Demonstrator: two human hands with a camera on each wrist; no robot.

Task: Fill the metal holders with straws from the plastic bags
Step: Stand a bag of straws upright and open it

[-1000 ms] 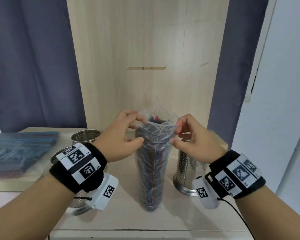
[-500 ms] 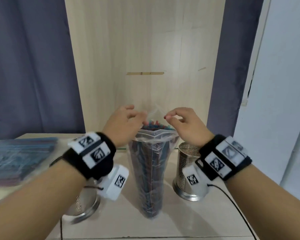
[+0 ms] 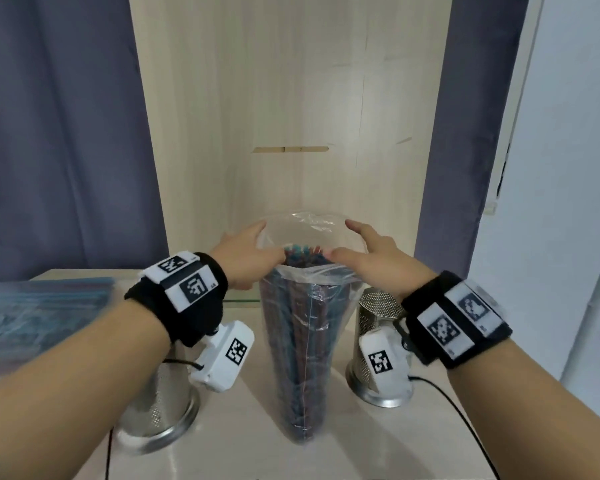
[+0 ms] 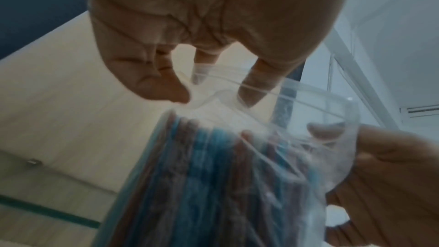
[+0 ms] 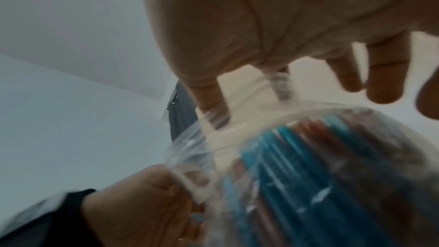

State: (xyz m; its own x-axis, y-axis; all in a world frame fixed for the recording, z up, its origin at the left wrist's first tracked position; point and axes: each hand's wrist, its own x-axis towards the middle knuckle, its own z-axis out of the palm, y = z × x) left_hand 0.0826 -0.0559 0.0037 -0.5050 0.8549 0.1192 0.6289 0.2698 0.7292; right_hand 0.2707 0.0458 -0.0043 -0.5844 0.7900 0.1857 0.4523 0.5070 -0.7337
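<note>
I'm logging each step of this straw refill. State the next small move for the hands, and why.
Probably: right hand lets go of the rim and pinches a bunch of red and blue straws. It and the left hand hold the upright clear plastic bag open, straw tips show at its mouth, and a perforated metal holder stands beside it.

Left metal holder [image 3: 167, 410] mostly behind the left forearm [image 3: 66, 375]; flat bags [image 3: 32, 317] blurred at the left edge.

Wide bag mouth [image 3: 309, 227] between metal holders [image 3: 372, 318]
</note>
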